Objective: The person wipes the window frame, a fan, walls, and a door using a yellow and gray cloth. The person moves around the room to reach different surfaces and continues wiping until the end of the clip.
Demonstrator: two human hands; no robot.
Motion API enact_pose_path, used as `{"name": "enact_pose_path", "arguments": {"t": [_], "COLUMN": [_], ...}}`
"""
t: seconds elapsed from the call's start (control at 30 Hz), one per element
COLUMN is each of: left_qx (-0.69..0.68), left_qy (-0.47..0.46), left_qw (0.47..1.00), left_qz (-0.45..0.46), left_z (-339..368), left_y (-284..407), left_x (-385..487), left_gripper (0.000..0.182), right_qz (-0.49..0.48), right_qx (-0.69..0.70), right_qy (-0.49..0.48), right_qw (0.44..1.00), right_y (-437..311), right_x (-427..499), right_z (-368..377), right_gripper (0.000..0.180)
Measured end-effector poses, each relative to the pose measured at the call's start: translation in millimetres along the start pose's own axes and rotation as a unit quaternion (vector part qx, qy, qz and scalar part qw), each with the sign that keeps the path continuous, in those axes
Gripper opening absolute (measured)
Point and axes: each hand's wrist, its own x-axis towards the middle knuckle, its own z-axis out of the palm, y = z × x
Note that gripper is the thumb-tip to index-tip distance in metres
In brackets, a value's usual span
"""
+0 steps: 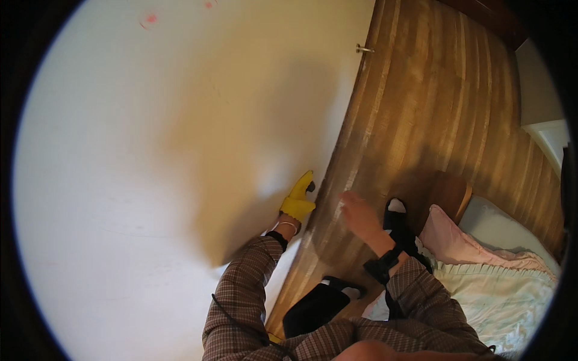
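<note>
My left hand (298, 197) wears a yellow glove and is beside the white wall (113, 149), low near its bottom edge. A small dark patch shows at its fingers; whether it is part of the glove or a held thing I cannot tell. Whether the glove touches the wall is also unclear. To its right, my bare right hand (361, 216) hangs over the wood-plank floor (406, 104), blurred, with its fingers partly hidden and no object visible in it. A black band (384, 265) circles the right wrist.
Two black slippers show on my feet, one slipper (395, 214) further forward. At the right stands a bed corner with a wooden end (445, 198), a grey mattress (496, 225), pink cloth (445, 232) and pale green bedding (496, 293). A metal doorstop (365, 48) juts from the wall's base.
</note>
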Motion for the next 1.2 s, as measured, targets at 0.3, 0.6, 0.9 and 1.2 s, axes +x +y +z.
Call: {"name": "enact_pose_path", "arguments": {"t": [0.3,0.6,0.9,1.2], "left_qx": [0.422,0.634,0.521,0.419], "left_qy": [0.142,0.329,0.172,0.302], "left_qw": [0.872,0.660,0.821,0.814], "left_qz": [0.202,0.234,0.155,0.266], "left_z": [-122,-215,-187,-238], "left_y": [340,525,428,487], "left_x": [96,78,-93,-181], "left_gripper": [0.070,0.059,0.054,0.045], "right_qz": [0.172,-0.038,0.094,0.035], "right_qx": [0.151,0.311,0.506,0.481], "right_qy": [0.123,0.171,-0.134,0.063], "right_qw": [0.966,0.934,0.847,0.874], "right_y": [-83,-257,-336,-439], "right_x": [-33,94,107,100], "right_z": [-1,-196,-186,-118], "right_gripper": [0.030,0.023,0.032,0.062]}}
